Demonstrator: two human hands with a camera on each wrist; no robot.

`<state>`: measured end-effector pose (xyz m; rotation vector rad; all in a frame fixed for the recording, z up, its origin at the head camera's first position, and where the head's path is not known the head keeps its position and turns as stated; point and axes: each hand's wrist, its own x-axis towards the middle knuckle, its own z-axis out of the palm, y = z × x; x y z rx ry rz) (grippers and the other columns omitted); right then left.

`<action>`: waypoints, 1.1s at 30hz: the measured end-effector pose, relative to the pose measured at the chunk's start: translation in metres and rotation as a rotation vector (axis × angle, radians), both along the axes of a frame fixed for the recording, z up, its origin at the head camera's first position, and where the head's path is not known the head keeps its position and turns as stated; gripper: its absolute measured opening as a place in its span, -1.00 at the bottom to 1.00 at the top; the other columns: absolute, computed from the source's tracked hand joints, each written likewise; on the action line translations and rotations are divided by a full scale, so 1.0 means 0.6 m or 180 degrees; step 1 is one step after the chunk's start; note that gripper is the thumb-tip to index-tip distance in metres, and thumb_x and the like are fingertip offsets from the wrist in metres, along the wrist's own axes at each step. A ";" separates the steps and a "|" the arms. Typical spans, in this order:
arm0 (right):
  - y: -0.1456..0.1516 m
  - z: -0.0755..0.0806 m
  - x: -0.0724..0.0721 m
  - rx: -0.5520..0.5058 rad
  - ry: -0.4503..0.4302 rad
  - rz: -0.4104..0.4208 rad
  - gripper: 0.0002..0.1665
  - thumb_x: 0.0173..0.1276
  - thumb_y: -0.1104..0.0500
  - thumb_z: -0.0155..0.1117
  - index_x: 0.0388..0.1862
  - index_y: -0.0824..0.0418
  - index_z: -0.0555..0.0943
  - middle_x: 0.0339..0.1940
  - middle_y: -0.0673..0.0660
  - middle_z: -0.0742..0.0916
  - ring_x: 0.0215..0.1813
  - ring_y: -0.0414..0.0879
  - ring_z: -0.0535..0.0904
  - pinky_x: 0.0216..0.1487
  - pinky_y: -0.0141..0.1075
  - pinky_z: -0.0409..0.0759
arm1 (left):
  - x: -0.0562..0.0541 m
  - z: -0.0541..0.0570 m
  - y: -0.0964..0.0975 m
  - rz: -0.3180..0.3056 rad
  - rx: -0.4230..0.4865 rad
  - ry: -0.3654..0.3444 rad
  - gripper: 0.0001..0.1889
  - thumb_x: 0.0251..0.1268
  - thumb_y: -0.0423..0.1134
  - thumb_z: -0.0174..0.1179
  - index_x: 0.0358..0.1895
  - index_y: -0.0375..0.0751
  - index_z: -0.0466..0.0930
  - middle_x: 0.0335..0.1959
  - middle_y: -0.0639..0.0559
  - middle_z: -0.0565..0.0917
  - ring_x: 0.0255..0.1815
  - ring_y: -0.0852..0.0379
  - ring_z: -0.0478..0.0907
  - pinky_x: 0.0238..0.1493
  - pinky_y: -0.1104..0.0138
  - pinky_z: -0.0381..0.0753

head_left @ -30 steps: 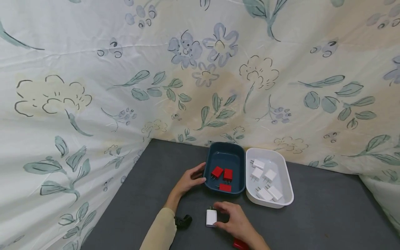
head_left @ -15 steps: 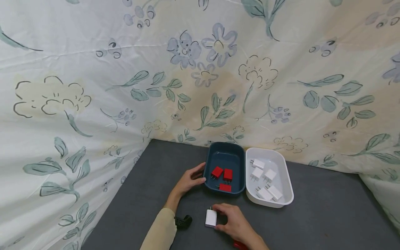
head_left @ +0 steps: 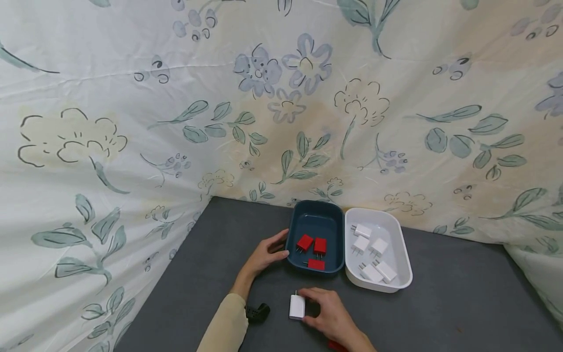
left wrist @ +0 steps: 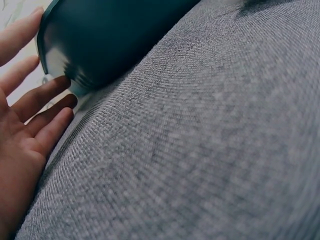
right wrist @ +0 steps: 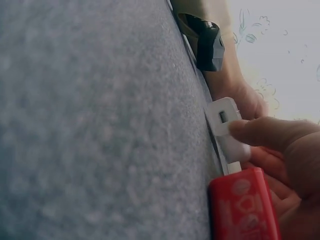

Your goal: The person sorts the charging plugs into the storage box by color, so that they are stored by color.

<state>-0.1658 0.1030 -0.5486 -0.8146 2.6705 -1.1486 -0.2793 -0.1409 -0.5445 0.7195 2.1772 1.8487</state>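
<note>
My right hand (head_left: 327,313) pinches a white charger plug (head_left: 296,307), low over the dark cloth in front of the bins. In the right wrist view the thumb presses the end of this white plug (right wrist: 223,116) that has a USB port; the fingers lie behind it. My left hand (head_left: 264,254) has its fingers spread, fingertips at the left wall of the dark blue bin (head_left: 295,217). In the left wrist view the left hand (left wrist: 30,120) reaches along the blue bin's side (left wrist: 100,40). Several red plugs (head_left: 320,246) lie inside that bin.
A white bin (head_left: 406,261) with several white plugs (head_left: 361,243) adjoins the blue one. A red block (right wrist: 245,205) lies close to the right hand, partly under its wrist in the head view. Floral fabric (head_left: 281,146) hangs behind the grey cloth surface (head_left: 440,303).
The right hand and the white plug have turned slightly, and one prong shows now where two showed before. The left hand stays at the blue bin.
</note>
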 end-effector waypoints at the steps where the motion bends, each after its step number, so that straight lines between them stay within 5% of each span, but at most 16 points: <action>1: 0.001 0.000 0.001 -0.0047 0.0015 -0.0028 -0.38 0.00 0.14 0.57 0.12 0.10 0.64 0.04 -0.02 0.74 -0.02 -0.22 0.66 -0.03 -0.34 0.69 | 0.000 0.000 0.000 -0.0001 -0.0002 0.0004 -0.32 0.36 -0.33 0.17 0.50 -0.28 0.13 0.48 -0.26 0.27 0.51 -0.13 0.23 0.49 -0.09 0.19; 10: 0.016 0.008 0.000 -0.0307 -0.0062 -0.0310 -0.35 -0.01 0.18 0.59 0.14 0.13 0.63 0.05 0.03 0.74 -0.02 -0.14 0.68 -0.01 -0.26 0.70 | 0.001 -0.001 -0.002 0.0005 -0.0043 -0.0037 -0.30 0.36 -0.27 0.20 0.50 -0.25 0.13 0.49 -0.23 0.27 0.52 -0.10 0.22 0.50 -0.07 0.18; 21: 0.024 0.020 0.001 -0.0560 0.0320 -0.0622 -0.33 -0.14 0.31 0.63 0.06 0.21 0.66 -0.02 0.06 0.77 -0.11 -0.10 0.74 -0.08 -0.20 0.73 | 0.000 -0.002 0.000 0.0025 -0.0054 -0.0027 -0.29 0.35 -0.27 0.21 0.50 -0.26 0.13 0.49 -0.23 0.27 0.52 -0.11 0.22 0.50 -0.07 0.18; 33: 0.035 0.034 -0.003 -0.0921 0.0175 -0.0891 -0.33 -0.19 0.40 0.62 0.01 0.13 0.68 -0.04 0.06 0.77 -0.08 -0.02 0.72 -0.04 -0.13 0.71 | 0.000 -0.001 -0.001 0.0000 -0.0001 -0.0003 -0.28 0.34 -0.27 0.22 0.50 -0.29 0.13 0.49 -0.27 0.24 0.51 -0.16 0.21 0.48 -0.11 0.19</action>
